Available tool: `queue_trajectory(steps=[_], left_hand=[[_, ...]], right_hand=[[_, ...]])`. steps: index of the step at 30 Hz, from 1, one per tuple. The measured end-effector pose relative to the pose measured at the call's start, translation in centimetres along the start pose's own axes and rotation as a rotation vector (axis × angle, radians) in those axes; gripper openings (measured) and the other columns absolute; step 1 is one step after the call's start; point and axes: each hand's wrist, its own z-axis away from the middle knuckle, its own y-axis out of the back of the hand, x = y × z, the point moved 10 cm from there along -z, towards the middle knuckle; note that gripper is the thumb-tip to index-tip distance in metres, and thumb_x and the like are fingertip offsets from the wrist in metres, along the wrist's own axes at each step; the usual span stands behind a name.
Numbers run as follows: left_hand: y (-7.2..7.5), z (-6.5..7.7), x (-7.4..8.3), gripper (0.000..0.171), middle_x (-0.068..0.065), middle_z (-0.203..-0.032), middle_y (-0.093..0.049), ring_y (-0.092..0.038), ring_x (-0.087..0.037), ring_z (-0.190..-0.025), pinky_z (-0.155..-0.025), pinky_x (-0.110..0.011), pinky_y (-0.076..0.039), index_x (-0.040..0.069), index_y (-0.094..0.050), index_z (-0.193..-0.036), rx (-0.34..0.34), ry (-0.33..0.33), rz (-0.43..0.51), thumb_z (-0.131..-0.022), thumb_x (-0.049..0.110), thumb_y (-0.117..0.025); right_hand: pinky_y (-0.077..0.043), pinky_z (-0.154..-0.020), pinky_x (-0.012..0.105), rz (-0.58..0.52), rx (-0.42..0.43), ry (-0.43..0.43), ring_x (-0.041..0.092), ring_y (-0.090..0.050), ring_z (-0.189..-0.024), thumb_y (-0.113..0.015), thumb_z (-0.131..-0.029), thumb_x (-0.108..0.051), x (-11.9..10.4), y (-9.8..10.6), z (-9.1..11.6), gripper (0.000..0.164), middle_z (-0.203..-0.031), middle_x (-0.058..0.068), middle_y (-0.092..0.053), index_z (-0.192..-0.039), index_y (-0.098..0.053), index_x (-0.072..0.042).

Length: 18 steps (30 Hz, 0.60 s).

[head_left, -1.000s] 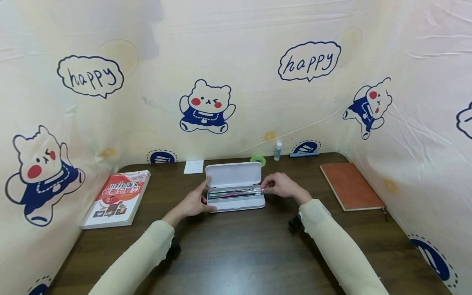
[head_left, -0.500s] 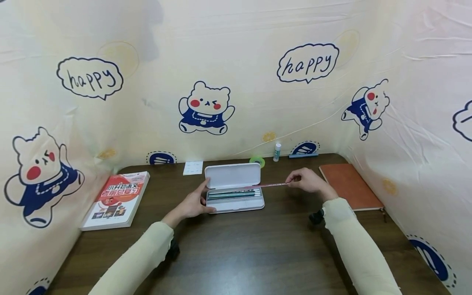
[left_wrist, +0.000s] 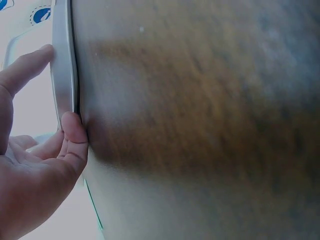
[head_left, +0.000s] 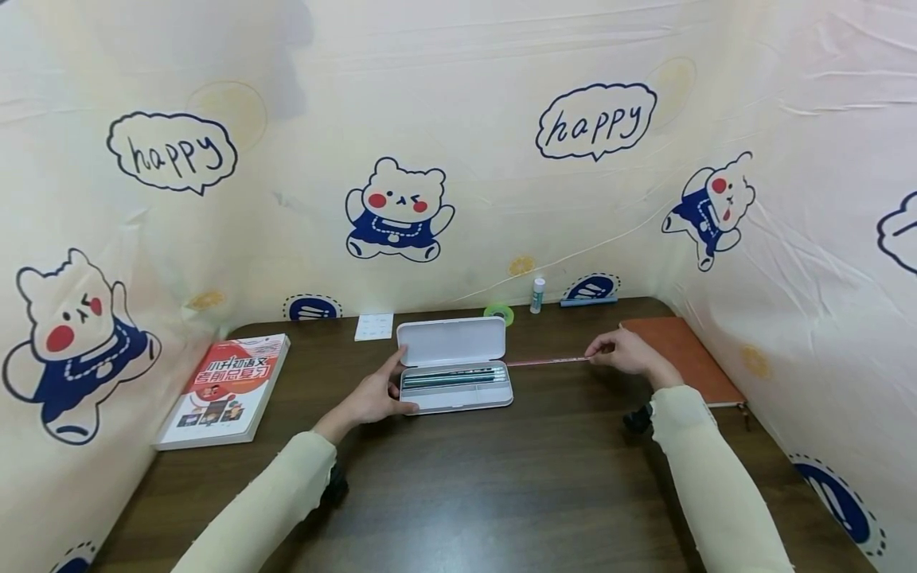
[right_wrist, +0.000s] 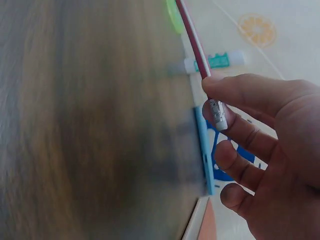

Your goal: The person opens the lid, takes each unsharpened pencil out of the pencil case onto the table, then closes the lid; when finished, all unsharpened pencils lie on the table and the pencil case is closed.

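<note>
A white pencil case (head_left: 451, 341) lies unfolded on the table, its lid tipped back. Several dark green pencils (head_left: 451, 378) lie together inside its tray. My left hand (head_left: 371, 398) grips the case's left end, thumb at the front corner and index finger at the back; the left wrist view shows its fingertips along the case's edge (left_wrist: 62, 65). Out to the right, my right hand (head_left: 626, 354) pinches a red pencil (head_left: 548, 364) by its eraser end, between thumb and index finger. The pencil points left, its far end close to the case's right side.
A thick red and white book (head_left: 222, 390) lies at left, a brown notebook (head_left: 688, 362) at right beyond my right hand. Along the back are a white paper (head_left: 374, 327), green tape (head_left: 508, 315), an upright glue stick (head_left: 537, 296) and a slim blue item (head_left: 589, 302).
My right hand has drawn the red pencil out of the case and moved it to the right, towards the notebook. The left hand has stayed on the case's left end.
</note>
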Motion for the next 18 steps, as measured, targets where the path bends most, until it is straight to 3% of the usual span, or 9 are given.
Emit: queue_trajectory(steps=[2, 6, 9, 18], left_hand=[[0.0, 0.0, -0.1, 0.114, -0.017, -0.145, -0.052, -0.054, -0.017, -0.087, -0.075, -0.03, -0.045, 0.022, -0.007, -0.162, 0.0, 0.004, 0.006, -0.08, 0.029, -0.085], [-0.2, 0.0, -0.2, 0.114, -0.016, -0.146, -0.051, -0.055, -0.018, -0.087, -0.076, -0.031, -0.045, 0.023, -0.007, -0.162, -0.002, 0.008, 0.008, -0.08, 0.029, -0.085], [-0.2, 0.0, -0.2, 0.114, -0.016, -0.147, -0.05, -0.055, -0.018, -0.088, -0.076, -0.03, -0.045, 0.024, -0.006, -0.162, -0.004, 0.012, 0.007, -0.08, 0.03, -0.085], [0.0, 0.1, 0.1, 0.114, -0.017, -0.146, -0.051, -0.055, -0.019, -0.09, -0.077, -0.031, -0.045, 0.021, -0.006, -0.162, -0.003, 0.003, -0.019, -0.08, 0.031, -0.084]], right_hand=[[-0.04, -0.1, 0.054, 0.01, -0.019, -0.01, 0.02, -0.058, -0.087, -0.067, -0.094, -0.012, 0.4, -0.3, 0.0, 0.01, -0.095, 0.002, -0.074, -0.098, -0.076, -0.014], [-0.046, -0.081, 0.038, 0.023, -0.058, -0.038, 0.019, -0.056, -0.085, -0.069, -0.093, -0.012, 1.2, -1.2, -0.2, 0.008, -0.093, 0.002, -0.072, -0.096, -0.076, -0.015], [-0.045, -0.078, 0.033, 0.032, -0.067, -0.047, 0.018, -0.056, -0.085, -0.069, -0.092, -0.011, 1.5, -1.7, -0.3, 0.008, -0.094, 0.002, -0.072, -0.094, -0.075, -0.015], [-0.045, -0.082, 0.036, 0.027, -0.058, -0.065, 0.021, -0.056, -0.088, -0.069, -0.092, -0.01, 1.5, -1.7, -0.2, 0.009, -0.096, 0.005, -0.072, -0.097, -0.075, -0.014]])
